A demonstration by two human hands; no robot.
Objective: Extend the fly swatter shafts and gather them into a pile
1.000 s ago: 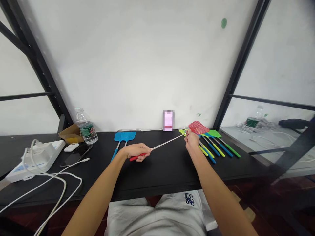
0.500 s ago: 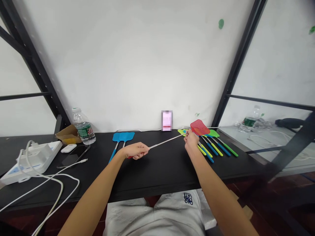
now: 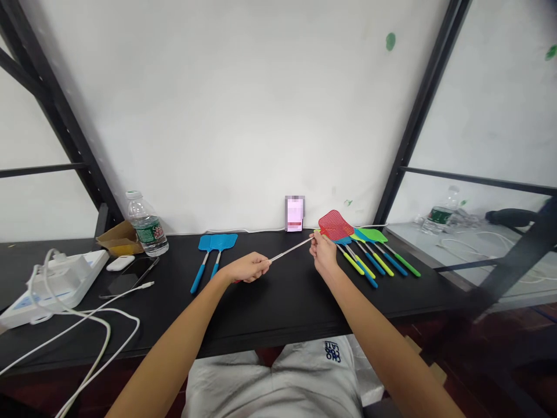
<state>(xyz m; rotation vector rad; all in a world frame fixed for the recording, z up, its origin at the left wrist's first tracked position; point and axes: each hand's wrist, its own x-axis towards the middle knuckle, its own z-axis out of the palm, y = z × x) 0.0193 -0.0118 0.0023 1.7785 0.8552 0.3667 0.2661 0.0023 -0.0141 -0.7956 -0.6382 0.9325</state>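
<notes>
A red fly swatter [image 3: 335, 225] with a thin metal shaft is held between my two hands, above the black table [image 3: 278, 302]. My left hand [image 3: 249, 267] is closed round the handle end, most of which it hides. At the other end, my right hand [image 3: 322, 249] pinches the shaft just below the red mesh head. Beyond my left hand, two blue fly swatters [image 3: 224, 241] lie side by side. Several fly swatters in blue, yellow and green [image 3: 374, 234] lie fanned out to the right of my right hand, partly covered by the red head.
A phone [image 3: 295, 213] with a blurred screen leans against the wall. On the left are a water bottle [image 3: 148, 225], a cardboard box [image 3: 119, 239], a white case [image 3: 120, 263], a dark phone [image 3: 133, 277], a power strip [image 3: 82, 284] and loose white cables. Black metal posts [image 3: 420, 104] frame both sides.
My right hand has moved left with the red head, and my left hand slightly right. The exposed shaft between them is shorter. More of both swatter groups shows.
</notes>
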